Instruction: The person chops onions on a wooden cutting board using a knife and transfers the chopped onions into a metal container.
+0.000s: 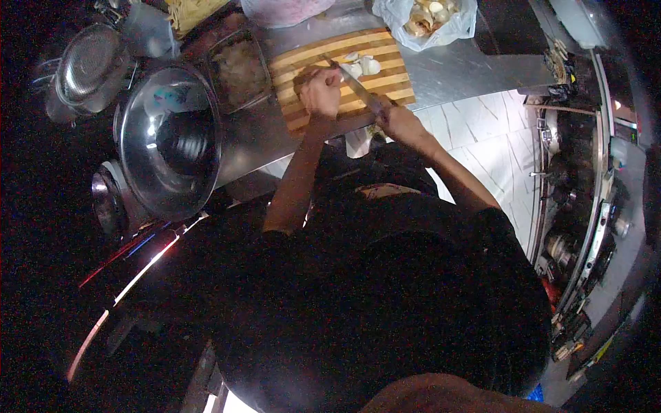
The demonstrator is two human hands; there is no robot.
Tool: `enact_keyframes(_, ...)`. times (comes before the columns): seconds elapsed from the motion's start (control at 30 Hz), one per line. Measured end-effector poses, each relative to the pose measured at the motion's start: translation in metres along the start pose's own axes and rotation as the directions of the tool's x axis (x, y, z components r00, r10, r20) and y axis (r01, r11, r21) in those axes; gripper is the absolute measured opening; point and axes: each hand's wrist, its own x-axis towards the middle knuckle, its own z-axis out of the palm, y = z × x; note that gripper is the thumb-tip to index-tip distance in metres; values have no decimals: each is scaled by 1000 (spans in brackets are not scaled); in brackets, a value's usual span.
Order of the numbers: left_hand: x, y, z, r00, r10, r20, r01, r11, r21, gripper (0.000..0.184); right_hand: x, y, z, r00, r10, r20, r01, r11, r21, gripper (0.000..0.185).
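Observation:
My right hand [394,120] is wrapped round the handle of a kitchen knife [359,89], its blade slanting up and left over a striped wooden cutting board [403,60]. Close to the blade's tip, my left hand [321,93] is curled shut above the board; what its fingers hold, if anything, is hidden. Just beyond the blade lie several white pieces [370,65], perhaps peeled garlic or onion; I cannot tell which.
A plastic bag [456,34] holding brownish peel-like scraps sits behind the board. To its left stand a rectangular container [263,96], a large shiny metal bowl [213,131] and a metal strainer [89,62]. The steel counter's front edge runs below the board.

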Motion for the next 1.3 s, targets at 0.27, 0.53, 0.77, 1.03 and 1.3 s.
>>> enact_keyframes(0.27, -3, -8, 4, 1000, 1, -8, -2, 997, -80, 6, -17, -9, -38, 996, -3, 94, 1, 1000, 28, 32)
enact_keyframes(0.53, -5, -3, 0, 995, 63, -73, -62, 998, 17, 3, 2, 3, -12, 997, -34, 71, 34, 999, 6, 33)
enact_keyframes(0.77, -7, -10, 5, 995, 42, -89, -46, 998, -43, 5, -13, -10, -39, 992, -36, 120, 38, 999, -15, 33)
enact_keyframes(1.03, -8, -11, 4, 978, 166, -130, -170, 985, -20, 6, 0, -4, -12, 999, -28, 32, 28, 1000, -6, 32)
enact_keyframes(1.3, -10, -9, 4, 959, 204, -198, -223, 972, -80, 5, -18, -19, -40, 995, 3, 104, -2, 1000, -11, 34)
